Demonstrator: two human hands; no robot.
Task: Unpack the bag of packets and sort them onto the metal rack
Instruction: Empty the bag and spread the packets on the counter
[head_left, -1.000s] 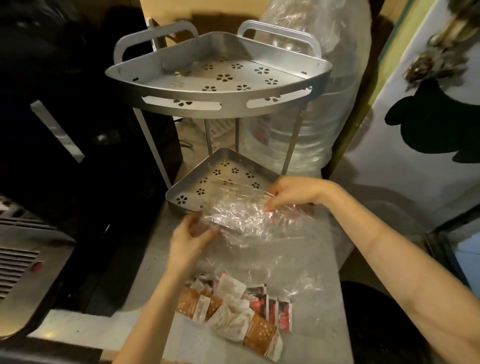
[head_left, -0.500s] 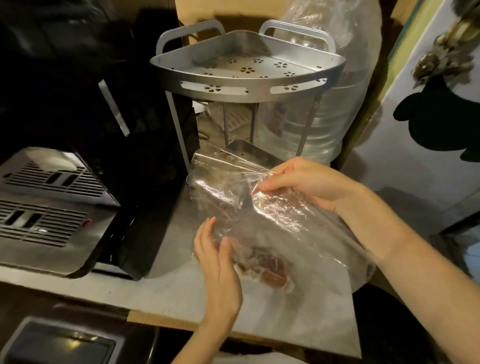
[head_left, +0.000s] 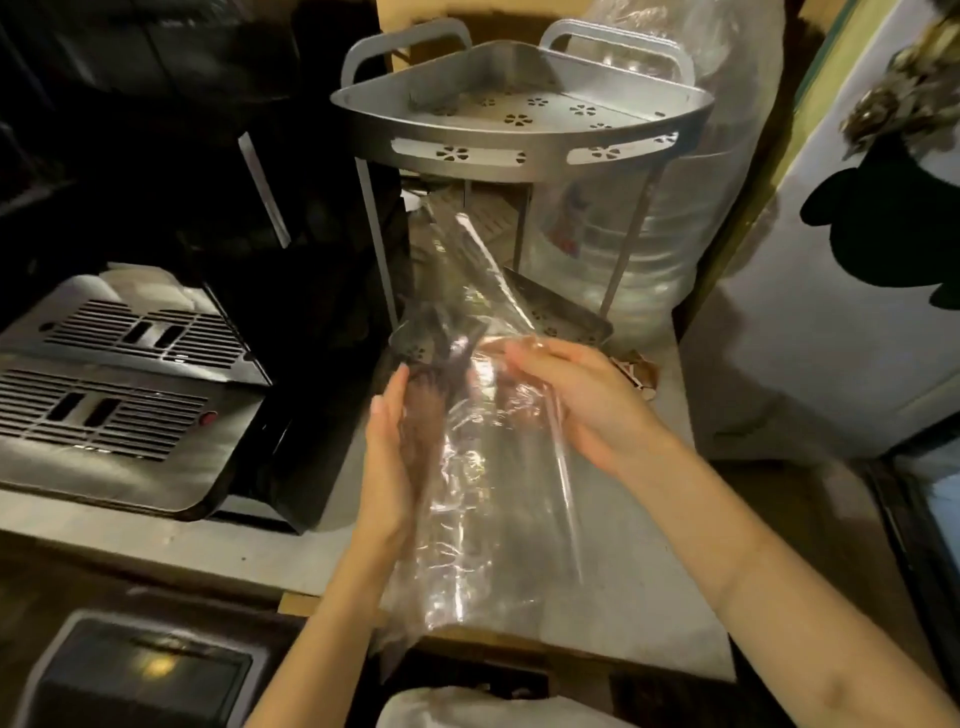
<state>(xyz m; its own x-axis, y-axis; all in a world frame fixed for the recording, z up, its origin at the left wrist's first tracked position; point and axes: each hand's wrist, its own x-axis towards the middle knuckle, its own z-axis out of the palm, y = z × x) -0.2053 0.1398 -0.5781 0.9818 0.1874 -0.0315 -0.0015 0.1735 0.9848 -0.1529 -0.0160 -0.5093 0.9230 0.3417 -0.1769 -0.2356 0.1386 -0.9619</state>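
Between both hands, bag (head_left: 483, 452) stretches lengthwise toward rack (head_left: 519, 150).

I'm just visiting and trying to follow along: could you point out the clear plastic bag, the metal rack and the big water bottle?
clear plastic bag (head_left: 483, 493): head view, crinkled middle between the hands.
metal rack (head_left: 483, 153): head view, front rim of its top shelf.
big water bottle (head_left: 670, 249): head view, ribbed side behind the rack.

The bag (head_left: 483, 467) hangs between both hands, before the rack (head_left: 519, 135), with a machine (head_left: 119, 395) left.
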